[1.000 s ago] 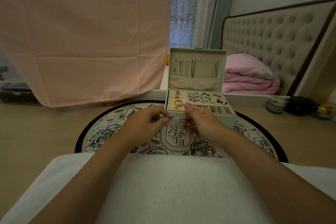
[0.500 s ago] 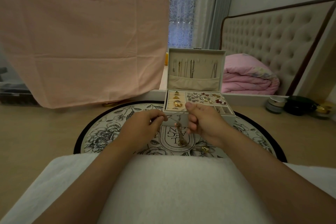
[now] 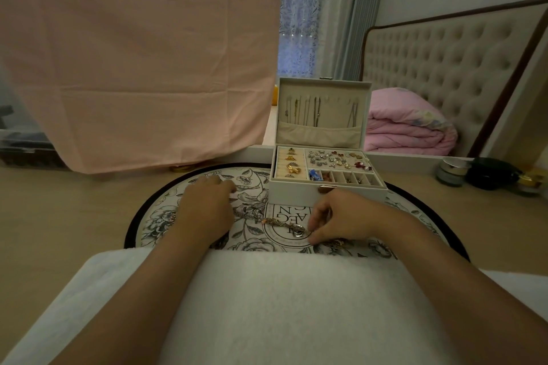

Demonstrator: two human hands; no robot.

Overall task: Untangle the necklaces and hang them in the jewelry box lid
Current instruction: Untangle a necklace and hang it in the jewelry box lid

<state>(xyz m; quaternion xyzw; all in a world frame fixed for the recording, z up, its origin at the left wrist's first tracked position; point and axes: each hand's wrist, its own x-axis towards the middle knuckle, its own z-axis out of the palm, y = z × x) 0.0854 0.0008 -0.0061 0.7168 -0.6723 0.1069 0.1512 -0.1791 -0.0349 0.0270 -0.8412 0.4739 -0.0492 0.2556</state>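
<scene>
While the tangled necklaces lie on the floral mat, at 6 o'clock of the jewelry box, their long axis runs from 10 to 4 o'clock. Left hand rests flat at the 10 o'clock end, fingers straight and together; right hand pinches the 4 o'clock end. Mat lettering, inverted: N, A, E, G.

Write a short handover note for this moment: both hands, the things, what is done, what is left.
Left hand: palm down over the left end of the necklace; grip hidden.
Right hand: fingers pinch its right end.
It lies stretched on the mat, in front of the box.
Done: several chains hang in the lid.
Left: free this one, hang it.
</scene>
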